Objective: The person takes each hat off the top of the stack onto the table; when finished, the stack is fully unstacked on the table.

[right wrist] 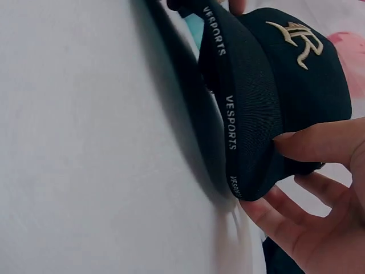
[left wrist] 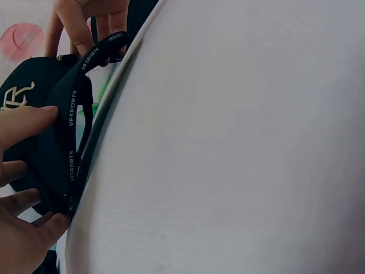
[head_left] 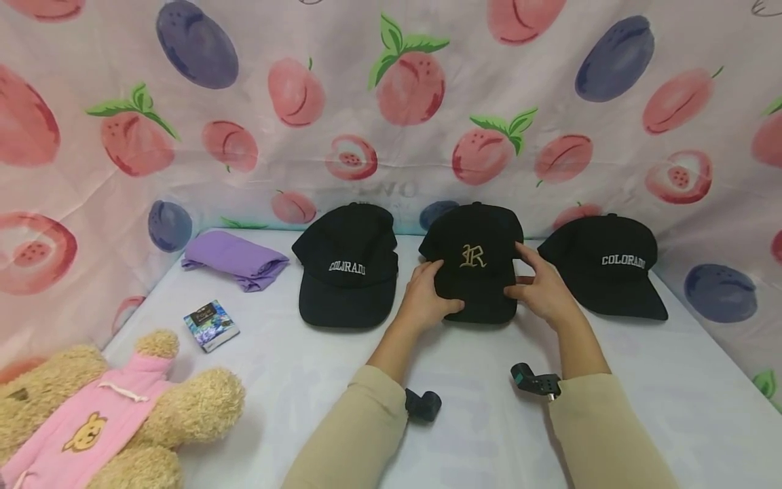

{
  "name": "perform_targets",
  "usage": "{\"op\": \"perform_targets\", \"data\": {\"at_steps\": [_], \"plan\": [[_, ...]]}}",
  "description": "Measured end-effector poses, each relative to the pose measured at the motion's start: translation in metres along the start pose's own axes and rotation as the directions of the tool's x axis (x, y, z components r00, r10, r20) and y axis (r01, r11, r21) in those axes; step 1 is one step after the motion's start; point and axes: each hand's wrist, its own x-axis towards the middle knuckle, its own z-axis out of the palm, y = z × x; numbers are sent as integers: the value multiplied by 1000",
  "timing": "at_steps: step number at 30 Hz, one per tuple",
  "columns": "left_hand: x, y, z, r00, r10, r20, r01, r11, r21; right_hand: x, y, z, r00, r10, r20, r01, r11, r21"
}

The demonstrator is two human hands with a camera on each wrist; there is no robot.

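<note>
A black baseball cap (head_left: 474, 292) with a gold embroidered R-like emblem is at the back of the table, between two other black caps. My left hand (head_left: 421, 295) holds its left side, the thumb lying on the brim. On the opposite side my right hand (head_left: 546, 288) grips the cap, thumb on top of the brim and fingers at the edge. VESPORTS lettering runs along the brim's edge (right wrist: 231, 123) in the right wrist view. In the left wrist view the cap's emblem (left wrist: 18, 96) is partly cut off by the frame.
Black COLORADO caps stand left (head_left: 348, 299) and right (head_left: 611, 285). Further left lie a folded purple cloth (head_left: 235, 258) and a small colourful box (head_left: 210, 326). A teddy bear (head_left: 198, 407) in pink occupies the front left. A fruit-patterned curtain (head_left: 342, 34) hangs behind the white table (head_left: 470, 441).
</note>
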Motion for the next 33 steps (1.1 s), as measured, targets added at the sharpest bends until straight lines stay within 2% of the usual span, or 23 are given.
{"op": "perform_targets", "data": {"at_steps": [9, 21, 33], "plan": [[8, 3, -1, 1000, -5, -16, 5, 1000, 2, 6, -2, 2, 1000, -2, -3, 2, 1000, -7], [15, 0, 8, 1000, 18, 11, -19, 1000, 16, 9, 9, -9, 999, 30, 21, -29, 998, -61], [18, 0, 11, 998, 49, 45, -48, 999, -4, 15, 19, -15, 999, 47, -6, -47, 999, -17]]}}
